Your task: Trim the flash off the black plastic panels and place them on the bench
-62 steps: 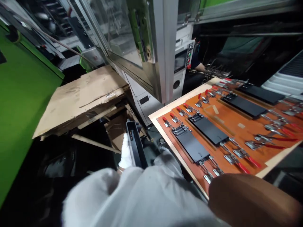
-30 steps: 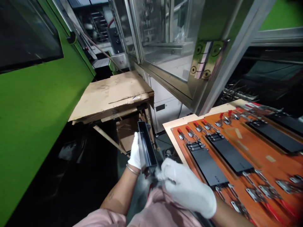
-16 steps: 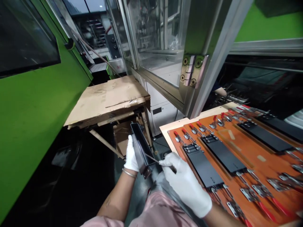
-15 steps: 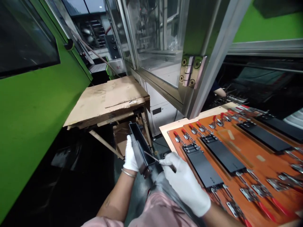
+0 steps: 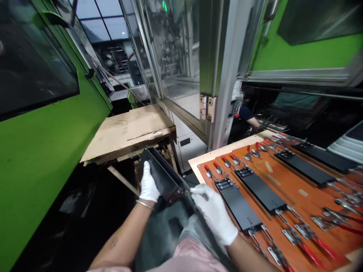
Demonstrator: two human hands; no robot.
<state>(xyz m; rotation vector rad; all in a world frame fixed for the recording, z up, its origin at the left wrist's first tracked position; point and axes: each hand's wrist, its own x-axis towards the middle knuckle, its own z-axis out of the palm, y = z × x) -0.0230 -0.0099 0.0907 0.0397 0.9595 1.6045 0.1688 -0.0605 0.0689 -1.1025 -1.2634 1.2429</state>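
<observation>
Both my hands wear white gloves. My left hand (image 5: pixel 148 183) grips a long black plastic housing (image 5: pixel 162 174), a shallow tray-shaped part held over my lap with its open side facing right. My right hand (image 5: pixel 213 212) pinches a thin metal tool whose tip touches the housing's near end. Just right of my hands lies an orange fixture board (image 5: pixel 286 196) with several flat black parts (image 5: pixel 238 204) held under red-handled toggle clamps (image 5: pixel 309 251).
A green machine wall (image 5: pixel 42 151) stands at left. A cardboard-covered stand (image 5: pixel 127 132) sits ahead of my hands. A metal-framed glass enclosure (image 5: pixel 210 75) rises behind. Another person (image 5: pixel 246 115) works at the far side of the board.
My left hand has turned the black housing so more of its broad side shows. My right hand with the thin tool has shifted to the housing's near end. My view has lifted slightly.
</observation>
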